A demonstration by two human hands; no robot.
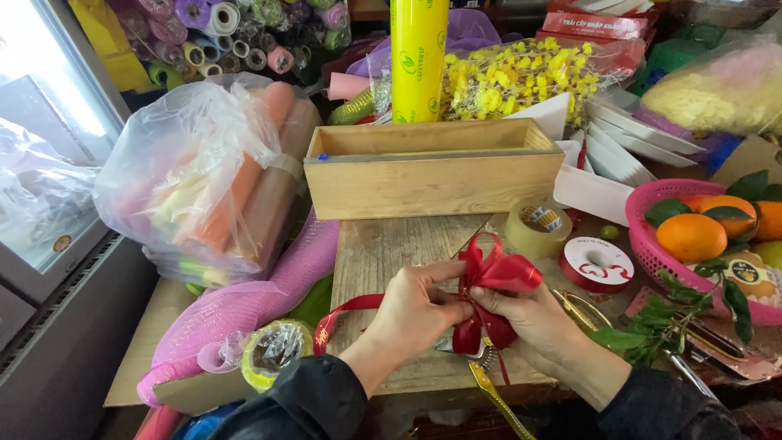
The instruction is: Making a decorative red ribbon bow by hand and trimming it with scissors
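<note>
We see a big wooden box [432, 167] lying sideways at the back of the wooden board [391, 253]. A tall yellow roll [418, 57] stands behind it. A pink basket [652, 244] of oranges [691, 236] sits to the right. Near the middle, our left hand [415, 310] and right hand [521, 314] pinch a red bow [493, 277], fingers closed tight on it. Its ribbon tail [346, 314] runs left. A tape roll [538, 228] sits just behind.
</note>
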